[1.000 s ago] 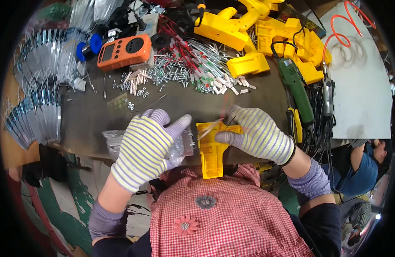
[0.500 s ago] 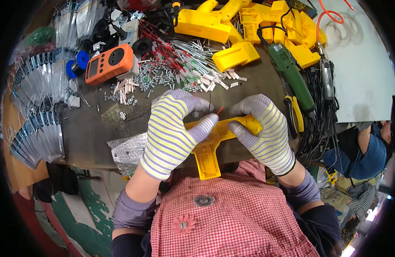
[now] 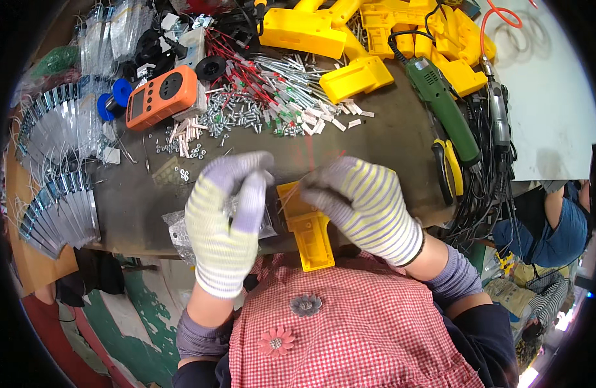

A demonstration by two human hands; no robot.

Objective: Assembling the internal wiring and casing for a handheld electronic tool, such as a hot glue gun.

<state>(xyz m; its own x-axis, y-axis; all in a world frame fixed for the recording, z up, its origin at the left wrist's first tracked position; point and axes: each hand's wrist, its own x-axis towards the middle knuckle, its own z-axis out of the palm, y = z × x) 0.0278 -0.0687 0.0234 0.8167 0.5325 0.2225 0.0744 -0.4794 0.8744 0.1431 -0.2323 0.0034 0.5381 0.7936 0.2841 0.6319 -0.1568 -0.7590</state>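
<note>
Head view, left hand (image 3: 225, 223) lifted off yellow housing (image 3: 307, 226), right hand (image 3: 362, 207) still gripping

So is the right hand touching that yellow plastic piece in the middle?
Touching. The head view shows the right hand in its striped glove with fingers resting on the top of the yellow plastic piece, no gap between them.

The upper part of the yellow plastic housing (image 3: 309, 227) lies hidden behind the gloved left hand (image 3: 225, 223) and right hand (image 3: 364, 207), so where either grip closes on it cannot be told, and the fine red wires (image 3: 291, 194) at the fingertips are motion-blurred. The clear plastic bag (image 3: 178, 231) is mostly covered by the left hand. At the top edge the big yellow tool casings (image 3: 311, 29) are cut off, and the heap of small screws (image 3: 236, 113) is too fine to sort
</note>
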